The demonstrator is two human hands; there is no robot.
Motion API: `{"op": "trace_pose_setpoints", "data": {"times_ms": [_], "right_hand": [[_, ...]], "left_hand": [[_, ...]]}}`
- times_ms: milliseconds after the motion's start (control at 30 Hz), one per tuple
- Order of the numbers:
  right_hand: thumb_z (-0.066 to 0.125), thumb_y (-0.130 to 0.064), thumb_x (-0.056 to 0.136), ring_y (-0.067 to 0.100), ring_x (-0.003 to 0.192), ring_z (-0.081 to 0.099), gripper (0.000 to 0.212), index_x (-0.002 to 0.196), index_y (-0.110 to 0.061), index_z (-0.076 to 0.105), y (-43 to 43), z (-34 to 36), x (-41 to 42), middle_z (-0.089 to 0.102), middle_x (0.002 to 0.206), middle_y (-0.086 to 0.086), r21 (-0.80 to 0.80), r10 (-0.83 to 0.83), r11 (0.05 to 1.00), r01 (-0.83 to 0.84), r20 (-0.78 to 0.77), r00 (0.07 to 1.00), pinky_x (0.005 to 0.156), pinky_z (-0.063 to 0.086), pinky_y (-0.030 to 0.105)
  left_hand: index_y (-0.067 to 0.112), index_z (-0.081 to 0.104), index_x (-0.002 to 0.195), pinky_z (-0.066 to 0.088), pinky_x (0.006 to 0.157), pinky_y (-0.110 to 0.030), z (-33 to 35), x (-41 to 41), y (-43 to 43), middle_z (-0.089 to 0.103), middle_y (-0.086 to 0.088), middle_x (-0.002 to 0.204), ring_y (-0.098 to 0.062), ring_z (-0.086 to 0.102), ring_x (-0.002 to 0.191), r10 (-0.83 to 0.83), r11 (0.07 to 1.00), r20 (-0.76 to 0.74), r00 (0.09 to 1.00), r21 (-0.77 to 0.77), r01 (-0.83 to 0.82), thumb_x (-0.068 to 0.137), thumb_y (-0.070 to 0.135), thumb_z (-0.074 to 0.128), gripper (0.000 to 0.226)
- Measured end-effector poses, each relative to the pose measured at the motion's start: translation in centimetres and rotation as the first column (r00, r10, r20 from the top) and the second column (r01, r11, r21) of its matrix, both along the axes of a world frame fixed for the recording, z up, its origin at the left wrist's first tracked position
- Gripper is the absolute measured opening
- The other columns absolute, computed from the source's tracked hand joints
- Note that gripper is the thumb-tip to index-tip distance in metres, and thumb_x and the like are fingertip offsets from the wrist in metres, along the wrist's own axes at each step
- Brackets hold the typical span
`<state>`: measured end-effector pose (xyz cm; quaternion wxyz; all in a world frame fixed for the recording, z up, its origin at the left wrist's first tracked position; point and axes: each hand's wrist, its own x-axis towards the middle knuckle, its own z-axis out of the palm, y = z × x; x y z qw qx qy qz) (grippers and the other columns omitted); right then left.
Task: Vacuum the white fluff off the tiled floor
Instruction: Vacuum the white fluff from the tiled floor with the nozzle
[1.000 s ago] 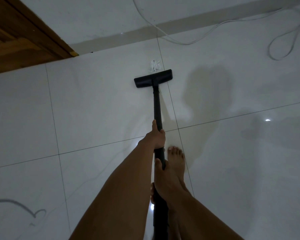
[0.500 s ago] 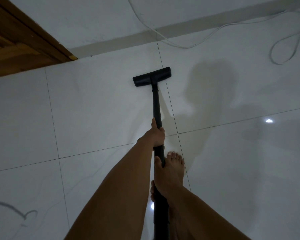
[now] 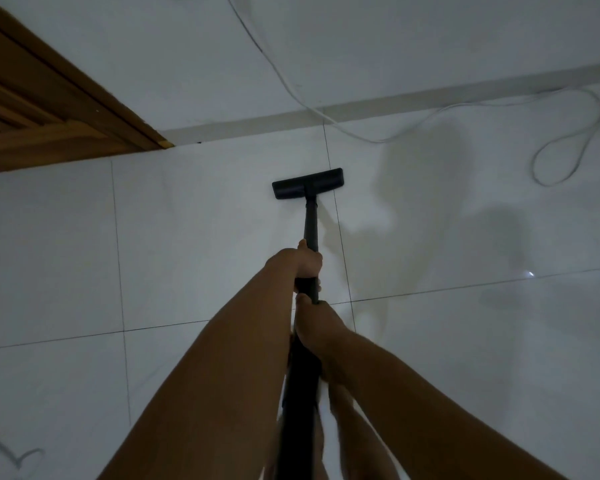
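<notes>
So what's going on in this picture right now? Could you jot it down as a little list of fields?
Setting: white tiled floor, dim light
Tool: black vacuum wand ending in a flat floor head
Left hand: gripping the wand, farther down
Right hand: gripping the wand just behind the left
Floor head position: flat on the tile beside a grout line, short of the wall
White fluff: none visible
Also there: white cable looping along the wall, wooden door frame at upper left
</notes>
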<state>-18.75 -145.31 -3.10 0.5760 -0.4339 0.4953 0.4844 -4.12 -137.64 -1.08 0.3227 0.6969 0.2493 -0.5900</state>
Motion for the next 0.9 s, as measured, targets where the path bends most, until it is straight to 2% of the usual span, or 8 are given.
{"op": "trace_pose_setpoints", "data": {"times_ms": [33, 67, 133, 233, 333, 467, 700, 900], "right_hand": [[0.040, -0.049, 0.103, 0.018, 0.056, 0.059, 0.047, 0.129, -0.011, 0.048, 0.6, 9.1, 3.1, 0.056, 0.081, 0.010, 0.073, -0.096, 0.993, 0.097, -0.011, 0.995, 0.041, 0.053, 0.021], [0.038, -0.035, 0.106, 0.017, 0.048, 0.057, 0.038, 0.131, -0.008, 0.047, 0.8, 13.6, 5.3, 0.055, 0.078, 0.012, 0.120, -0.036, 0.992, 0.028, 0.063, 0.997, 0.035, 0.048, 0.020], [0.040, -0.027, 0.104, 0.016, 0.038, 0.057, 0.036, 0.135, -0.011, 0.046, 0.9, 16.3, 8.0, 0.056, 0.080, 0.015, 0.097, 0.063, 0.992, -0.080, 0.169, 0.984, 0.035, 0.048, 0.023], [0.041, -0.028, 0.103, 0.014, 0.026, 0.052, 0.040, 0.138, -0.010, 0.044, 1.6, 16.6, 10.3, 0.052, 0.071, 0.012, 0.042, 0.045, 0.998, -0.049, 0.084, 0.995, 0.034, 0.047, 0.023], [0.037, -0.031, 0.105, 0.014, 0.025, 0.050, 0.040, 0.135, -0.007, 0.047, 1.8, 16.9, 13.0, 0.049, 0.066, 0.010, 0.014, 0.116, 0.993, -0.117, 0.061, 0.991, 0.032, 0.045, 0.020], [0.034, -0.033, 0.107, 0.015, 0.036, 0.049, 0.035, 0.128, -0.008, 0.046, 2.4, 16.9, 15.8, 0.048, 0.066, 0.010, 0.019, 0.066, 0.998, -0.067, 0.030, 0.997, 0.033, 0.045, 0.019], [0.033, -0.033, 0.107, 0.018, 0.048, 0.048, 0.032, 0.127, -0.011, 0.044, 3.6, 16.9, 19.5, 0.046, 0.067, 0.010, 0.078, 0.004, 0.997, -0.004, 0.000, 1.000, 0.034, 0.047, 0.020], [0.032, -0.034, 0.107, 0.017, 0.049, 0.048, 0.032, 0.127, -0.012, 0.044, 4.1, 17.1, 20.5, 0.046, 0.066, 0.009, 0.081, 0.011, 0.997, -0.012, 0.007, 1.000, 0.033, 0.048, 0.020]], "left_hand": [[0.032, 0.005, 0.164, 0.061, 0.096, -0.046, 0.2, 0.7, 0.1, 0.070, -0.017, 0.104, -0.028, 0.073, 0.096, 0.006, 1.000, -0.004, 1.000, -0.005, -0.006, 0.110, 0.032, 0.036, 0.062], [0.031, 0.006, 0.164, 0.060, 0.098, -0.047, 0.5, 1.5, 0.3, 0.070, -0.017, 0.107, -0.029, 0.073, 0.100, 0.006, 1.000, -0.007, 1.000, -0.008, -0.006, 0.110, 0.032, 0.036, 0.062], [0.029, 0.010, 0.164, 0.061, 0.091, -0.045, 0.8, 3.0, 0.7, 0.070, -0.018, 0.109, -0.028, 0.073, 0.100, 0.012, 1.000, -0.003, 1.000, -0.010, -0.012, 0.110, 0.031, 0.037, 0.060], [0.025, 0.015, 0.163, 0.062, 0.074, -0.039, 1.4, 5.4, 0.9, 0.068, -0.015, 0.093, -0.024, 0.071, 0.082, 0.049, 0.998, -0.015, 0.999, -0.024, -0.050, 0.110, 0.027, 0.037, 0.057], [0.017, 0.025, 0.158, 0.061, 0.095, -0.043, 1.5, 7.6, 1.2, 0.069, -0.014, 0.094, -0.025, 0.072, 0.090, 0.040, 0.999, -0.021, 0.999, -0.014, -0.040, 0.110, 0.028, 0.037, 0.051], [0.020, 0.024, 0.158, 0.060, 0.097, -0.044, 1.4, 10.2, 1.6, 0.070, -0.014, 0.096, -0.026, 0.073, 0.092, 0.030, 1.000, 0.008, 1.000, -0.005, -0.030, 0.110, 0.030, 0.038, 0.052], [0.021, 0.016, 0.162, 0.057, 0.063, -0.034, 1.3, 14.0, 2.6, 0.069, -0.014, 0.092, -0.021, 0.071, 0.077, 0.027, 1.000, 0.011, 1.000, -0.017, -0.026, 0.111, 0.027, 0.037, 0.056], [0.018, 0.024, 0.159, 0.062, 0.084, -0.040, 0.8, 15.2, 3.2, 0.070, -0.013, 0.094, -0.023, 0.072, 0.085, 0.019, 1.000, 0.003, 1.000, -0.011, -0.019, 0.110, 0.029, 0.037, 0.052]]}}
